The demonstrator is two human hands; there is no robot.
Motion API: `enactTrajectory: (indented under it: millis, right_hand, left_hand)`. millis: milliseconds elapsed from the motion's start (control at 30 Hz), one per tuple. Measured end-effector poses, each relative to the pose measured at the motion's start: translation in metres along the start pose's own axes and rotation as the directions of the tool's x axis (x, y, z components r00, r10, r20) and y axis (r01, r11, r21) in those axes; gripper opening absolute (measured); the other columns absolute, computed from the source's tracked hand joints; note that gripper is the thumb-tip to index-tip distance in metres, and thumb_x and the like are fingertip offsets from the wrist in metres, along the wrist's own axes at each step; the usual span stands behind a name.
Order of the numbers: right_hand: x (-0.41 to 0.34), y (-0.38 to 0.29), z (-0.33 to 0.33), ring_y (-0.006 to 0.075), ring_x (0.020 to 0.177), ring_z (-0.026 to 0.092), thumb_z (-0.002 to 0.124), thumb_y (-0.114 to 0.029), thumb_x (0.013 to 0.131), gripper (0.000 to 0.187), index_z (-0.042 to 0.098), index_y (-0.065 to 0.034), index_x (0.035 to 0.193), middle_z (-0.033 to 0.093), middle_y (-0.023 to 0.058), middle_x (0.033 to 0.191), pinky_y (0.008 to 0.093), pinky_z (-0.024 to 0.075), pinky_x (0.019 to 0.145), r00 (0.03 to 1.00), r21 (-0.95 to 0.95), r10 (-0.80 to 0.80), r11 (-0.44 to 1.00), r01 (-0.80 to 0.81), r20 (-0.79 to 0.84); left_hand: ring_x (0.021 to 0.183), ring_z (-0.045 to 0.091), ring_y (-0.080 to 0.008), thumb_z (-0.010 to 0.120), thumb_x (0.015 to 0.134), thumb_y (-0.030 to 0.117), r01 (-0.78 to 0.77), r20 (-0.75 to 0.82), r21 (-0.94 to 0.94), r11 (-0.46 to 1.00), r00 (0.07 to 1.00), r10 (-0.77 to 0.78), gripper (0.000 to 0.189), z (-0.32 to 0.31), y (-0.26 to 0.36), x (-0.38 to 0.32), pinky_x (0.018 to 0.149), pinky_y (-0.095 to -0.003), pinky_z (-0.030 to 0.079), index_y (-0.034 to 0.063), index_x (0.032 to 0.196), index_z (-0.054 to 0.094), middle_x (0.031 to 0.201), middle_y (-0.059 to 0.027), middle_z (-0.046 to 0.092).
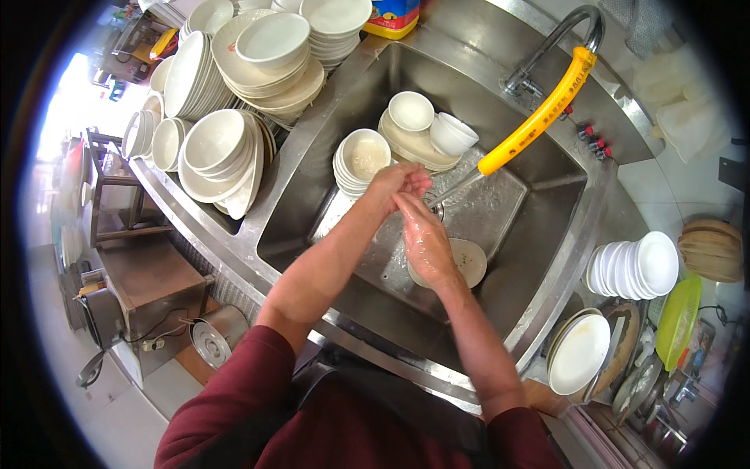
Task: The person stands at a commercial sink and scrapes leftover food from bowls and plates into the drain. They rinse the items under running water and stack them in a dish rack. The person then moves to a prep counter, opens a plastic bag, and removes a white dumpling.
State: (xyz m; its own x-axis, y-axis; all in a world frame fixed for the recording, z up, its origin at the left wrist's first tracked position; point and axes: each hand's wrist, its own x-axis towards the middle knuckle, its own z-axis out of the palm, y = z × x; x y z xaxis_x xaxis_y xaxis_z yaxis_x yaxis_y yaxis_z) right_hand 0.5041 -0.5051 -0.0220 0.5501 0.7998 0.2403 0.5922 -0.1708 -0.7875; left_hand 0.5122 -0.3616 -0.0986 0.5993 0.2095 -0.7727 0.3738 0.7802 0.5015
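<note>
My left hand (401,183) and my right hand (428,240) touch each other over a stainless-steel sink (498,225), both wet. No dish is seen in either. Water runs beside them from a yellow hose (530,120) on the curved metal faucet (554,35). Just beyond the hands stands a stack of white bowls (366,155), the top one holding some cloudy water. Behind it, small white bowls (411,111) rest on a stack of oval plates (404,138). Under my right hand, an oval plate (469,262) with dark specks lies on the sink floor.
Stacked bowls and plates (272,38) crowd the left basin and counter. A yellow container (394,17) stands at the sink's back edge. White bowls (656,265), plates (580,354) and a green plastic basket (678,322) are at right. A lidded metal pot (217,337) sits lower left.
</note>
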Motion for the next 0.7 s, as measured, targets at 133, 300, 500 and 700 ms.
enactTrajectory:
  millis: [133,300,500,700]
  right_hand:
    - [0.017,0.023,0.002,0.0130,0.062,0.060,0.047,-0.013,0.094,0.018,0.056,0.0026,0.095,0.061,0.0101,0.083,0.0217,0.0471,0.052,0.701,0.952,0.708,0.147,-0.269,0.089]
    - [0.035,0.076,-0.001,0.0171,0.074,0.059,0.046,-0.029,0.095,0.032,0.058,0.0001,0.102,0.061,0.0121,0.091,0.0242,0.0477,0.063,0.500,0.990,0.866,0.049,-0.134,0.024]
    - [0.024,-0.012,0.008,0.0219,0.131,0.027,0.031,-0.047,0.097,0.063,0.023,-0.0035,0.143,0.028,0.0108,0.144,0.0345,0.0203,0.108,0.776,0.841,0.630,0.427,-0.331,-0.015]
    - [0.017,0.036,-0.009,0.0232,0.132,0.030,0.034,-0.040,0.098,0.059,0.023,-0.0039,0.142,0.031,0.0116,0.144,0.0350,0.0242,0.109,0.772,0.983,0.615,-0.029,-0.181,0.160]
  left_hand:
    - [0.112,0.052,-0.0318,0.038,0.095,0.046,0.114,0.567,-0.305,0.945,0.819,0.084,0.060,0.032,-0.017,-0.048,0.099,-0.0377,0.040,-0.0034,0.129,0.039,0.125,-0.0234,0.050]
    - [0.137,0.017,-0.0238,0.035,0.097,0.043,-0.670,0.280,0.313,0.673,0.742,0.609,0.075,0.081,-0.060,-0.093,0.111,-0.0327,0.014,-0.0006,0.144,-0.003,0.148,-0.0154,0.019]
    - [0.140,0.006,-0.0256,0.027,0.096,0.052,-0.409,0.217,0.079,0.909,0.897,0.385,0.070,0.063,-0.010,-0.056,0.113,-0.0331,0.005,0.0031,0.145,0.015,0.151,-0.0152,0.011]
    - [0.137,0.016,-0.0256,0.025,0.095,0.053,-0.655,0.421,0.707,0.267,0.693,0.585,0.064,0.068,-0.015,-0.043,0.112,-0.0367,0.012,0.0050,0.133,0.043,0.147,-0.0144,0.023]
